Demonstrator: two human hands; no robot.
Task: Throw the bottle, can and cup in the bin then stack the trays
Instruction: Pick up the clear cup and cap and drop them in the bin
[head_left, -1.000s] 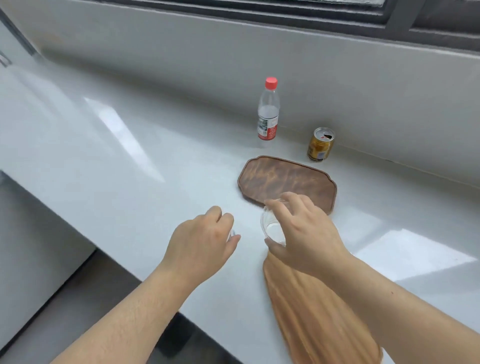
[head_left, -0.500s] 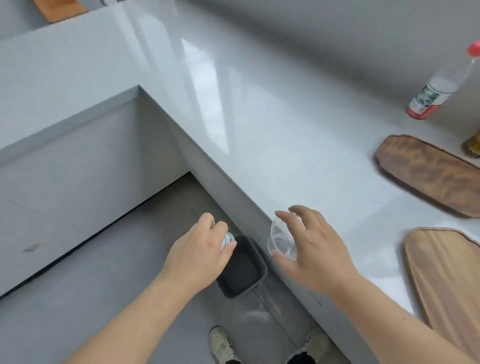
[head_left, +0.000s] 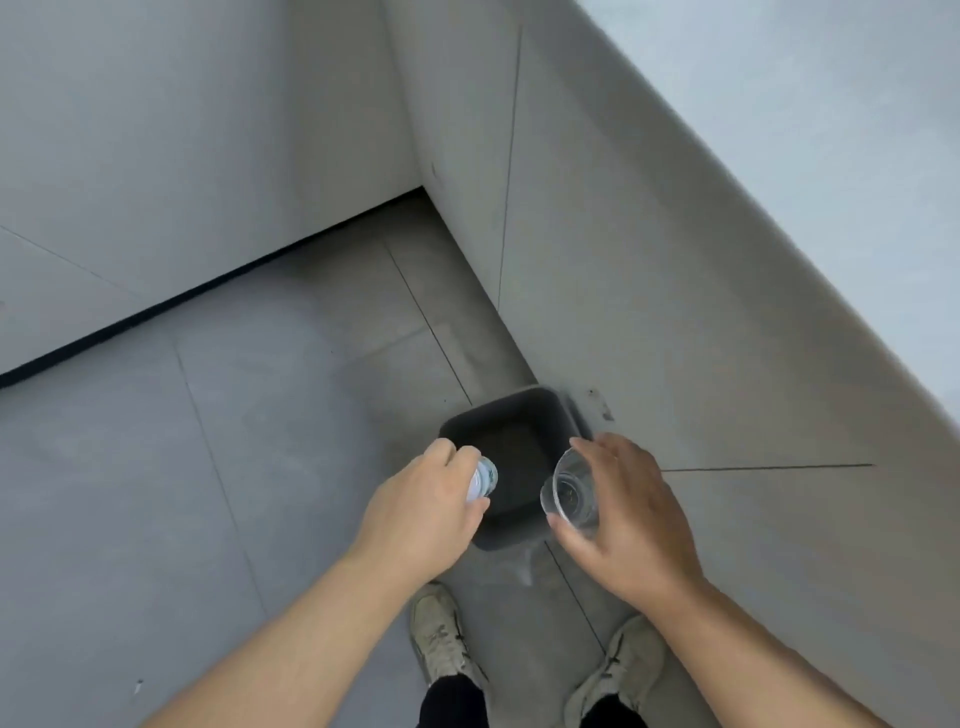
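Observation:
A dark grey square bin (head_left: 503, 540) stands on the floor against the cabinet front, and its inside looks empty. My right hand (head_left: 636, 525) grips a clear plastic cup (head_left: 571, 492) tipped on its side, mouth facing left, over the bin's right rim. My left hand (head_left: 415, 519) is closed around a small clear container with a pale blue label (head_left: 483, 480), which pokes out over the bin's left rim. The red-capped bottle, the can and the trays are out of view.
The pale countertop (head_left: 831, 130) runs along the upper right, with grey cabinet fronts (head_left: 675, 312) below it. Grey tiled floor (head_left: 208, 467) spreads to the left. My two shoes (head_left: 436, 634) (head_left: 618, 670) stand just before the bin.
The view has swung from the countertop down to the floor. Both hands, still holding the cup and the small container, have moved from above the counter to just over the bin.

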